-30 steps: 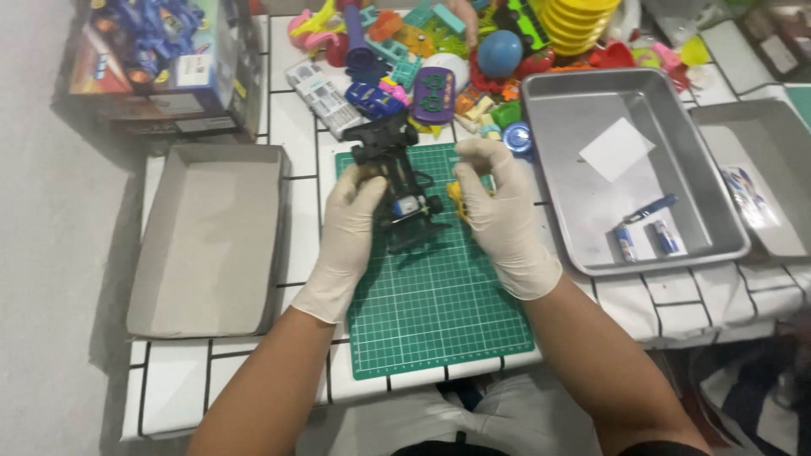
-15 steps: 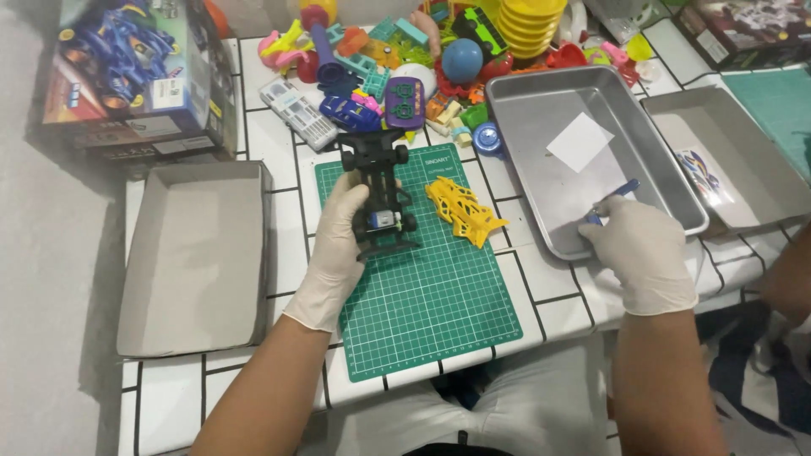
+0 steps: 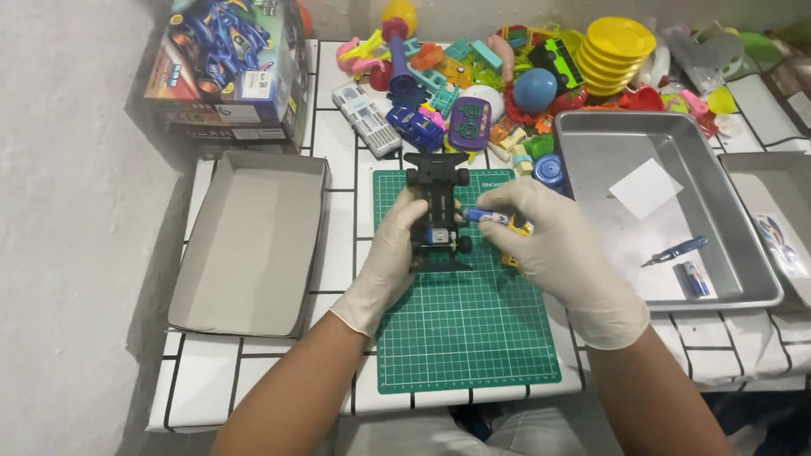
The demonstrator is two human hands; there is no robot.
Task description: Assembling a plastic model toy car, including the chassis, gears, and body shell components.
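Gripping the light, brittle-looking black toy car chassis (image 3: 438, 211) by its side on the green cutting mat (image 3: 465, 329), the left hand (image 3: 390, 253) steadies it while right hand (image 3: 549, 245) fingers pinch a small blue battery (image 3: 483, 216) beside it

Left hand (image 3: 390, 262) steadies a black chassis (image 3: 438, 211) on the green mat (image 3: 465, 338). Right hand (image 3: 549, 249), at its 3 o'clock, pinches a blue battery (image 3: 484, 216) against it. Steel tray (image 3: 743, 279) lies further toward 3, cardboard lid (image 3: 253, 245) at 9.
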